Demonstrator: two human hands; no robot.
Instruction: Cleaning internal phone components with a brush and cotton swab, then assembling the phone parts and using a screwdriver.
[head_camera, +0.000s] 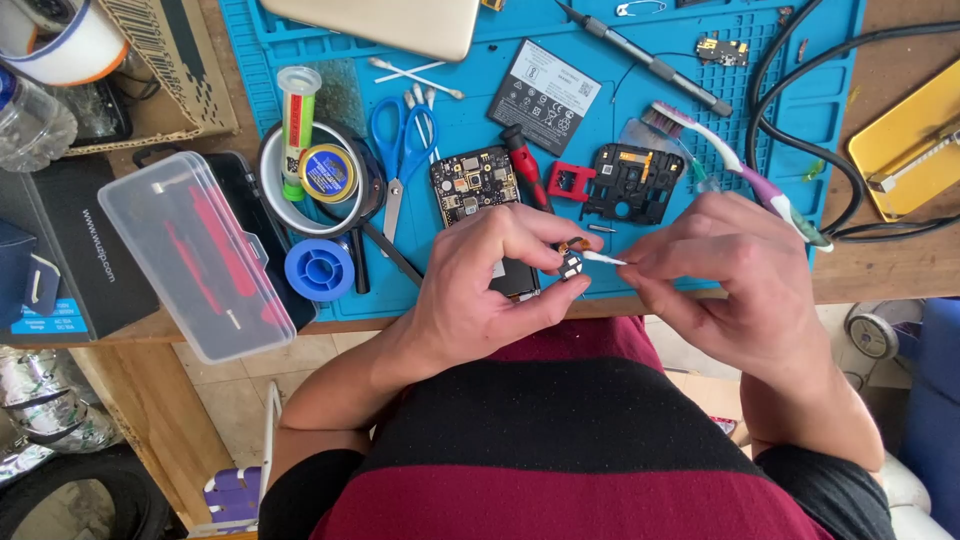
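Note:
My left hand (485, 285) pinches a small dark electronic part (571, 264) with an orange flex strip between thumb and fingers, just over the front edge of the blue work mat (800, 130). My right hand (735, 285) holds a white cotton swab (603, 258) whose tip touches that part. A black phone piece (515, 280) lies partly hidden under my left fingers. Just beyond my hands lie a circuit board (472, 183), a red-handled screwdriver (525, 165) and a black plastic frame (632, 182).
On the mat lie blue scissors (400, 145), a phone battery (545, 97), a toothbrush (735, 170), cotton swabs (415, 72), tape rolls (320, 190) and a syringe (297, 125). A clear plastic case (190, 255) sits left. Black cables (800, 130) and a yellow tray (910, 140) are right.

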